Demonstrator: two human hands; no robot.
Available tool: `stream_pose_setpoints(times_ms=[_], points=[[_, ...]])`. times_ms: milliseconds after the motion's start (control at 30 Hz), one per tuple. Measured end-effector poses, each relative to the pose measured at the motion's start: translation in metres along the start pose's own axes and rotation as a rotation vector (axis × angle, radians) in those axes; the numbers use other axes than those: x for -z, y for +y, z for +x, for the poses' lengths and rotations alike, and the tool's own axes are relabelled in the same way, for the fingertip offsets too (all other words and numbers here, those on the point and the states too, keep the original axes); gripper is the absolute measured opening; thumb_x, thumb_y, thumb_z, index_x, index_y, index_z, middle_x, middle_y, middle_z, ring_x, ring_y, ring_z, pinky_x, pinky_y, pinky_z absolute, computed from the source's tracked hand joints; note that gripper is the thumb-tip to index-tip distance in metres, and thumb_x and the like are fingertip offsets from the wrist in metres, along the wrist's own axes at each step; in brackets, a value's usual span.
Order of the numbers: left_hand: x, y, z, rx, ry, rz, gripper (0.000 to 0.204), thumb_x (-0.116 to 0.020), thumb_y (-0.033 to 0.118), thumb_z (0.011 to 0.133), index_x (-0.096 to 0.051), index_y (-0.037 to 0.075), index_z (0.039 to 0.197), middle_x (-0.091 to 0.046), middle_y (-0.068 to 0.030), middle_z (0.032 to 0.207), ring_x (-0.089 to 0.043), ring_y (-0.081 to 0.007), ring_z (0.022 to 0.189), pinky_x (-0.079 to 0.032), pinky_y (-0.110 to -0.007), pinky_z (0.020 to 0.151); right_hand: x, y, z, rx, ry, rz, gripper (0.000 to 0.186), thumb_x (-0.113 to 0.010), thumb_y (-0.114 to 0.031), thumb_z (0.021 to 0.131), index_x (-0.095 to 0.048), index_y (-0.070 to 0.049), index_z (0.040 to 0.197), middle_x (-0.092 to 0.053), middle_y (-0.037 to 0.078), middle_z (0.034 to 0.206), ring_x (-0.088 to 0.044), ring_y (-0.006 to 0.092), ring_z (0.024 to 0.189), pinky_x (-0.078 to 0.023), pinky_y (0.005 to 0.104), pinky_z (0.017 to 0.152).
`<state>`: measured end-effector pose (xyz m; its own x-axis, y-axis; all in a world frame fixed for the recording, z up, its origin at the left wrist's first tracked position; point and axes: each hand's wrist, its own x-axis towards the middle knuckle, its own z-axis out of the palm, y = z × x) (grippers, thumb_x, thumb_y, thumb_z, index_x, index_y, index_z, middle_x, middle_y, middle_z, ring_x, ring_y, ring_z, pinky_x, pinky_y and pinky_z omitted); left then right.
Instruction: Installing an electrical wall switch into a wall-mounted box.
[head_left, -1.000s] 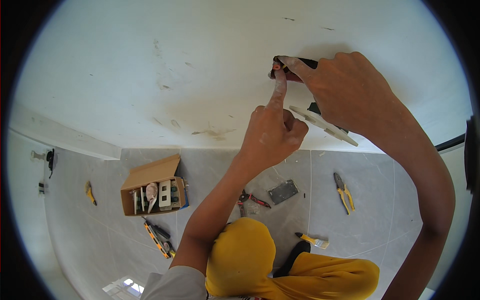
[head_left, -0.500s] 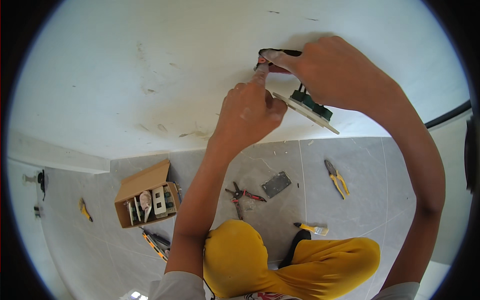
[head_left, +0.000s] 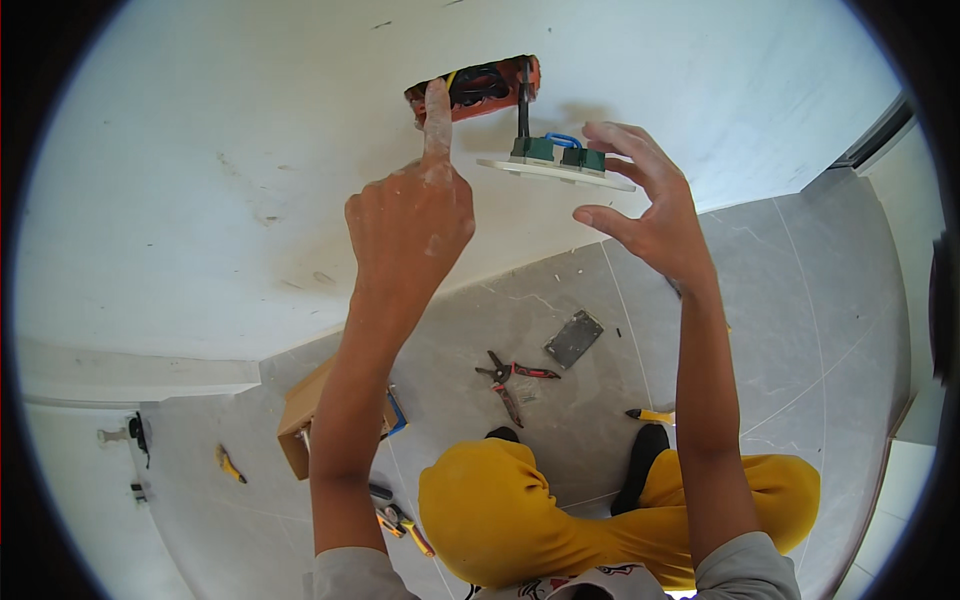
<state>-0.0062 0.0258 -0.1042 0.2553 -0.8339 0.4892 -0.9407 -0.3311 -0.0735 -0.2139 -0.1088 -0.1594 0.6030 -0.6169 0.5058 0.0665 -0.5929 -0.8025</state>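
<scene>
My left hand (head_left: 410, 220) has its index finger stretched into the left end of the red recessed wall box (head_left: 500, 98), which holds black and yellow wires; its other fingers are curled, their grip hidden. My right hand (head_left: 650, 210) is open, thumb and fingers spread at the right end of a white faceplate (head_left: 535, 172) with green-backed modules (head_left: 532, 148) and a blue wire loop; whether a fingertip touches it I cannot tell. The plate hangs face down by black wires below the box.
On the grey tiled floor (head_left: 770, 310) lie red-handled pliers (head_left: 505, 375), a dark rectangular plate (head_left: 573, 338), a brush (head_left: 650, 415), a yellow tool (head_left: 228, 463) and more tools (head_left: 410, 530). A cardboard box (head_left: 298, 430) is partly behind my left forearm. My yellow-clad knees (head_left: 480, 500) are below.
My right hand has left the wall box, moving down beside the faceplate with fingers spread, so the box now shows. The view has shifted, and my left index finger stays at the box.
</scene>
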Motion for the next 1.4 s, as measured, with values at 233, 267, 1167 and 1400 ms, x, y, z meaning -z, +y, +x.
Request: stream_pose_setpoints(times_ms=[233, 267, 1167, 1400], points=[[0.003, -0.004, 0.015, -0.138, -0.113, 0.528, 0.083, -0.067, 0.006, 0.080, -0.037, 0.006, 0.158, -0.056, -0.0035, 0.050, -0.055, -0.0179, 0.040, -0.040, -0.033, 0.040, -0.028, 0.026, 0.004, 0.078, 0.233, 0.508, 0.046, -0.085, -0.010, 0.082, -0.069, 0.001, 0.124, -0.070, 0.015, 0.119, -0.067, 0.0235, 0.108, -0.056, 0.0393, 0.101], [0.004, -0.004, 0.018, -0.149, -0.147, 0.556, 0.083, -0.066, 0.007, 0.081, -0.035, 0.007, 0.158, -0.058, -0.0050, 0.052, -0.056, -0.0205, 0.041, -0.042, -0.034, 0.042, -0.031, 0.028, 0.005, 0.078, 0.264, 0.559, 0.043, -0.084, -0.008, 0.083, -0.069, 0.003, 0.122, -0.071, 0.016, 0.118, -0.068, 0.0234, 0.107, -0.057, 0.0390, 0.099], [0.045, -0.033, 0.028, -0.121, -0.196, -0.349, 0.075, -0.077, 0.013, 0.079, -0.049, -0.001, 0.147, -0.076, -0.0129, 0.093, -0.076, -0.0229, 0.081, -0.057, -0.032, 0.080, -0.039, 0.004, 0.054, 0.028, 0.173, 0.349, 0.039, -0.078, -0.027, 0.092, -0.071, -0.002, 0.121, -0.071, 0.005, 0.085, -0.052, 0.0095, 0.067, -0.045, 0.0253, 0.060], [-0.033, 0.046, -0.021, 0.818, -0.049, -1.870, 0.078, -0.069, 0.050, 0.095, -0.030, 0.001, 0.142, -0.057, -0.0160, 0.129, -0.053, -0.0265, 0.130, -0.047, -0.041, 0.105, -0.040, 0.005, 0.041, 0.089, 0.167, 0.522, 0.041, -0.081, -0.008, 0.087, -0.068, 0.005, 0.123, -0.067, 0.017, 0.123, -0.066, 0.0204, 0.108, -0.056, 0.0304, 0.088]])
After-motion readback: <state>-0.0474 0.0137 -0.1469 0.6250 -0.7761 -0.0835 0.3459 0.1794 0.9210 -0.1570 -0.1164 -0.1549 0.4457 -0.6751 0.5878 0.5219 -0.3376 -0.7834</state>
